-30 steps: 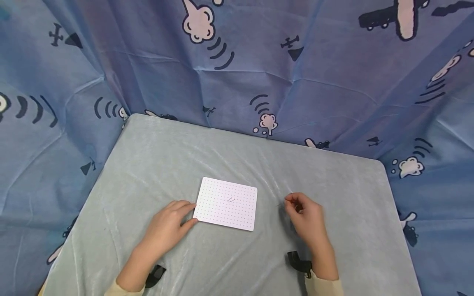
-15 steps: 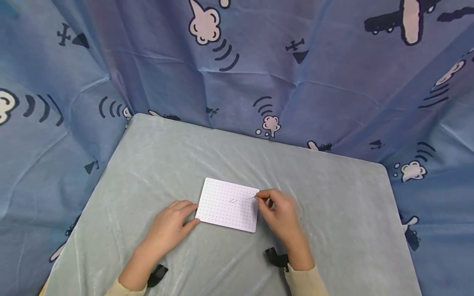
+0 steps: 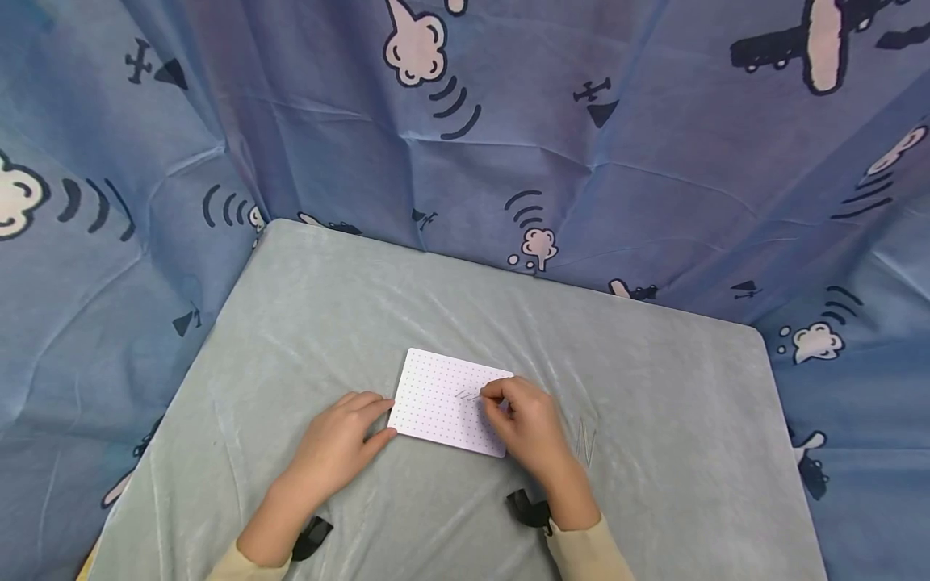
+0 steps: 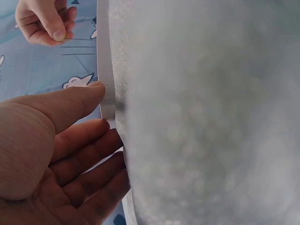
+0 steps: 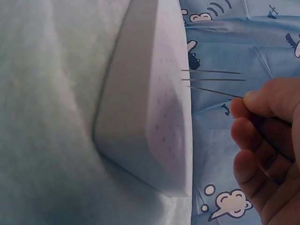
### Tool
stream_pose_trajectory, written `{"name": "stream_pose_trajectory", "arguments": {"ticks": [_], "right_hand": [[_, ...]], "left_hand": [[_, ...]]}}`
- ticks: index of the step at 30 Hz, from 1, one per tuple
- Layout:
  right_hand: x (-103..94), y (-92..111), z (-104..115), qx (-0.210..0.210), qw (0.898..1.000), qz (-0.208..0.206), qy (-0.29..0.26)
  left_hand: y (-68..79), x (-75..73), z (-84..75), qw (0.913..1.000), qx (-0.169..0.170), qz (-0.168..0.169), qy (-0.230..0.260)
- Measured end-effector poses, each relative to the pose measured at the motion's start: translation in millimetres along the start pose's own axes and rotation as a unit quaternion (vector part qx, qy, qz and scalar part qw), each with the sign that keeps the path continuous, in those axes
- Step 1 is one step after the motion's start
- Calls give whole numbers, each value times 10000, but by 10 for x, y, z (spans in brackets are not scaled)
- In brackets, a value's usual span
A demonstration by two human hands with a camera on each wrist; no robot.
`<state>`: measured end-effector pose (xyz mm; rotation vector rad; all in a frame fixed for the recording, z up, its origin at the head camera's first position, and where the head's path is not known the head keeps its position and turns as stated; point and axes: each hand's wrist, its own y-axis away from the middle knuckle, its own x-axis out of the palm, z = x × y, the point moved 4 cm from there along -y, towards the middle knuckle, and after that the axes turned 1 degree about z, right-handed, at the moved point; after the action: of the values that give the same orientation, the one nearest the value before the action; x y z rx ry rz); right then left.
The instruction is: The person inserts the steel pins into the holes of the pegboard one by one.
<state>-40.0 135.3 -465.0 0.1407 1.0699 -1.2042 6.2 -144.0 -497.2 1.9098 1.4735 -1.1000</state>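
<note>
Thin rod [image 5: 214, 92] at the dotted face of a white block [image 3: 436, 395], pinched in the right hand's grip [image 3: 529, 424].
Two upright rods [image 5: 213, 71] stand in the block just beside it. The left hand's grip [image 3: 334, 442], thumb and fingers spread, touches the block's left edge. Loose rods [image 3: 585, 444] lie on the grey surface [image 3: 690, 403], near the right forearm [image 3: 572, 494].

Bench [image 3: 676, 403]: pale grey-green, creased surface
Curtain [image 3: 479, 165]: blue, wrinkled, behind and beside the bench
Cloud prints [image 3: 417, 50]: pale, dark-outlined
</note>
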Motion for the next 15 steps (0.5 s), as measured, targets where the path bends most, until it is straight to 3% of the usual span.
{"name": "stream_pose_trajectory", "arguments": {"ticks": [15], "right_hand": [[36, 3, -27, -41, 9999, 11, 103]], "left_hand": [[-12, -7, -17, 10000, 6, -21, -18]]}}
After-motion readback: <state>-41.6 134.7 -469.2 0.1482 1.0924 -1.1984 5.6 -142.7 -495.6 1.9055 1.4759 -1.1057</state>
